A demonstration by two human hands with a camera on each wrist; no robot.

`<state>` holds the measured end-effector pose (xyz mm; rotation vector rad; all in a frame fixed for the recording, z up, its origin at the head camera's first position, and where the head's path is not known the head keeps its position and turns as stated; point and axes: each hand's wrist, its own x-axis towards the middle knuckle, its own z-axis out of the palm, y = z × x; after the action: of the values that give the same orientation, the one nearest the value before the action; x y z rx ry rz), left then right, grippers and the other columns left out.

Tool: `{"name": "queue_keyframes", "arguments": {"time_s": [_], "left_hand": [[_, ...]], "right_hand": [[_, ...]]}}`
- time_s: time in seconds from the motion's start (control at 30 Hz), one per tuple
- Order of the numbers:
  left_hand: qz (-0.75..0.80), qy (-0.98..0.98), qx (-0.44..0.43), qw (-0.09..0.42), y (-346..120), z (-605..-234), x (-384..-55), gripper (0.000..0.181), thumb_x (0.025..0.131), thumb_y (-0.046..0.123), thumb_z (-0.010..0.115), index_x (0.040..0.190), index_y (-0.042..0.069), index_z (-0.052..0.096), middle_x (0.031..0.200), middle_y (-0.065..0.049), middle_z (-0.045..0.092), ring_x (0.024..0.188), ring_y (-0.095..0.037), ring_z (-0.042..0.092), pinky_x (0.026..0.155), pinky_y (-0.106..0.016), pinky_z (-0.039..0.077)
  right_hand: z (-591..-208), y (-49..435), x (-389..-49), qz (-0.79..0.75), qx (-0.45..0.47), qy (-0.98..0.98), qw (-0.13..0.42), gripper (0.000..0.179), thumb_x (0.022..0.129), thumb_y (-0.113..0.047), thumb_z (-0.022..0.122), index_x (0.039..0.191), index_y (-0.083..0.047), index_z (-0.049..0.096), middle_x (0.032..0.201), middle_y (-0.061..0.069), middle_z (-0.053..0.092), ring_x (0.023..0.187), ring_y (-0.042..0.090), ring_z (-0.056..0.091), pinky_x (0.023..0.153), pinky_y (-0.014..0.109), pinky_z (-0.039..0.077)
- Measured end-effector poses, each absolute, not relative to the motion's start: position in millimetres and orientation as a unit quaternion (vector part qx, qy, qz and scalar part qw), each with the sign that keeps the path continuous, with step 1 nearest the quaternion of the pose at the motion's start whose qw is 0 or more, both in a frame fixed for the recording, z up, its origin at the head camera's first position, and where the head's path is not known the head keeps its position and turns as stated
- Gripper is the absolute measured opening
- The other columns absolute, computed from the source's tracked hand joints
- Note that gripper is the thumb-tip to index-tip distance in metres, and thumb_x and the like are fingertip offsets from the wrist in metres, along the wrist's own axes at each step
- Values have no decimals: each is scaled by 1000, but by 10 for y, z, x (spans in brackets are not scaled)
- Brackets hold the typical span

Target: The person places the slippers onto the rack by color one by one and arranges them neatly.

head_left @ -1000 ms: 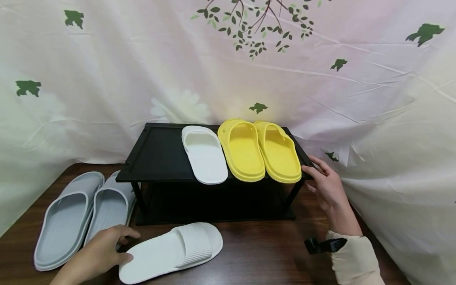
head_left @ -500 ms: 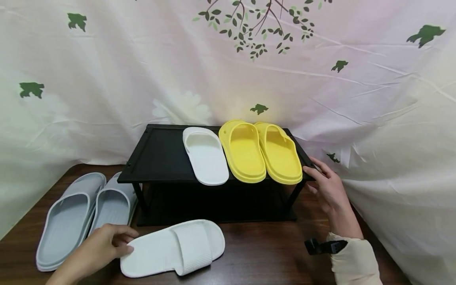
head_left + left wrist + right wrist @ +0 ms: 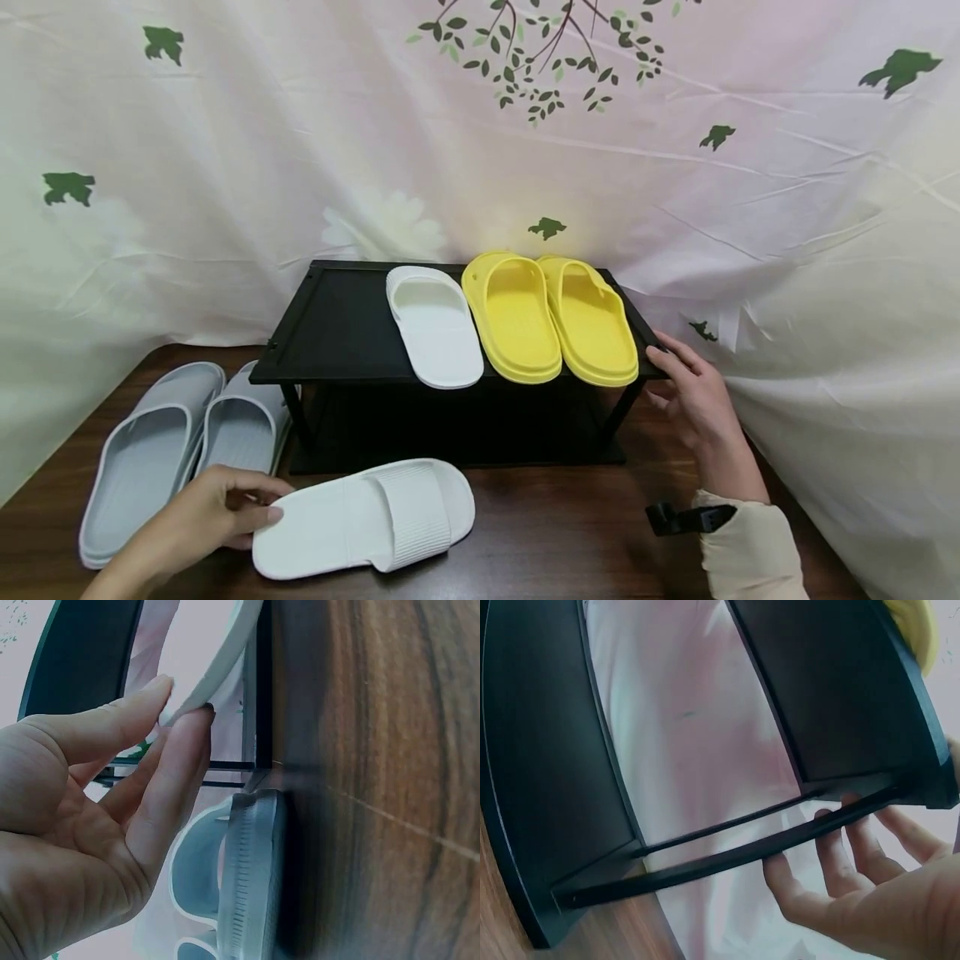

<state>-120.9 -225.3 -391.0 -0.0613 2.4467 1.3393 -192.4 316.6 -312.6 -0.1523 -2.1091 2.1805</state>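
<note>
My left hand [image 3: 213, 517] pinches the heel end of a white slipper [image 3: 322, 529] between thumb and fingers, in front of the rack. In the left wrist view this slipper [image 3: 202, 652] is raised off the wooden table, its ribbed strap end pointing right in the head view. At the right end of the black shoe rack [image 3: 337, 325], my right hand [image 3: 697, 400] grips the top shelf's corner, thumb on top. The right wrist view has its fingers [image 3: 844, 862] against the side post. A matching white slipper [image 3: 438, 342] rests on the top shelf, left of two yellow slippers [image 3: 521, 325].
A pair of grey slippers [image 3: 138, 467] stands on the wooden table [image 3: 555, 533] left of the rack, close to my left hand. Beneath the top shelf is a lower black shelf [image 3: 457, 433]. A patterned curtain [image 3: 247, 167] hangs behind and at both sides.
My left hand has lifted and slightly tilted the white slipper, moving it a little away from me. My right hand has stayed at the rack's corner with a slight shift of the fingers.
</note>
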Motion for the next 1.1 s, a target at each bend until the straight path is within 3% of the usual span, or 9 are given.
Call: {"name": "queue_keyframes", "arguments": {"time_s": [0.27, 0.5, 0.63, 0.8, 1.1], "left_hand": [[492, 855, -2, 165, -2299, -3861, -1172, 28, 88, 5, 78, 114, -6, 73, 110, -14, 69, 85, -23, 66, 64, -36, 63], [501, 847, 17, 176, -2325, -3857, -1169, 31, 88, 7, 79, 116, -7, 72, 106, -13, 69, 86, -23, 65, 64, -36, 63], [512, 837, 33, 188, -2352, -3853, -1164, 31, 89, 5, 77, 116, -8, 71, 99, -9, 69, 86, -24, 65, 65, -37, 63], [524, 830, 47, 185, -2385, -3850, -1157, 33, 89, 7, 78, 117, -9, 70, 105, -13, 70, 88, -25, 66, 66, -37, 63], [539, 824, 47, 166, -2416, -3823, -1142, 37, 90, 12, 79, 120, -8, 70, 114, -18, 69, 92, -24, 67, 69, -36, 63]], "right_hand": [[-3189, 3222, -1907, 722, 1, -688, 76, 56, 100, -29, 67, 149, -10, 47, 129, -1, 51, 106, 10, 59, 77, 30, 58], [-3289, 3337, -1887, 763, 90, -635, 80, 32, 106, -11, 57, 138, -10, 59, 123, 0, 61, 106, 10, 65, 78, 30, 61], [-3313, 3367, -1887, 771, 117, -621, 77, 31, 107, -9, 53, 137, -9, 60, 126, 0, 61, 110, 9, 64, 79, 33, 61], [-3324, 3388, -1882, 772, 129, -617, 77, 31, 107, -9, 51, 138, -8, 59, 131, 1, 58, 113, 9, 63, 81, 34, 61], [-3327, 3385, -1863, 775, 112, -618, 77, 34, 107, -10, 53, 140, -8, 58, 130, 1, 59, 103, 15, 67, 81, 35, 62]]}}
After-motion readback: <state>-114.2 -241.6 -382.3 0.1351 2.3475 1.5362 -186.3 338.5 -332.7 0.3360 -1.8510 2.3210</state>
